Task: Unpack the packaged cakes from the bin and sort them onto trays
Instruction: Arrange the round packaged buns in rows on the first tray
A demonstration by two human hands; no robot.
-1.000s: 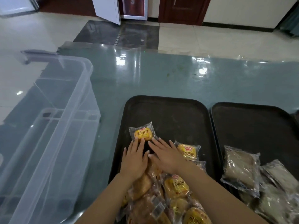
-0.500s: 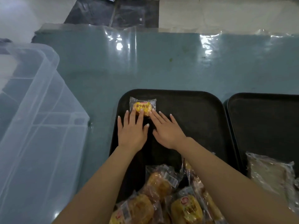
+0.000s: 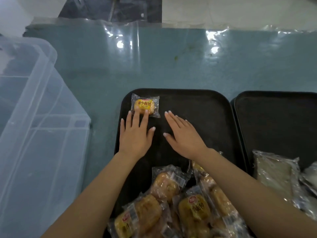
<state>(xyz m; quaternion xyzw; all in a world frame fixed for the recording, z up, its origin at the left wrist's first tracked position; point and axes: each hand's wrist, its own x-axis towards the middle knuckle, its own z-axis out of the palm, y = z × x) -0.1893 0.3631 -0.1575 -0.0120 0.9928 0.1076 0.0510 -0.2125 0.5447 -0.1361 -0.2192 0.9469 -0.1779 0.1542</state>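
Crinkly clear wrap makes the yellow-labelled cake (image 3: 145,105) liable to skate across the black tray (image 3: 197,107), and since it sits in the far left corner near the rim, one firm nudge could send it over onto the teal counter (image 3: 171,71). The left hand (image 3: 135,134) lies flat and open, fingertips (image 3: 139,112) resting on the packet's near edge and gripping nothing. The right hand (image 3: 183,134), also spread, hovers or rests on bare tray just beside it, ahead of the unsorted pile of cakes (image 3: 171,203).
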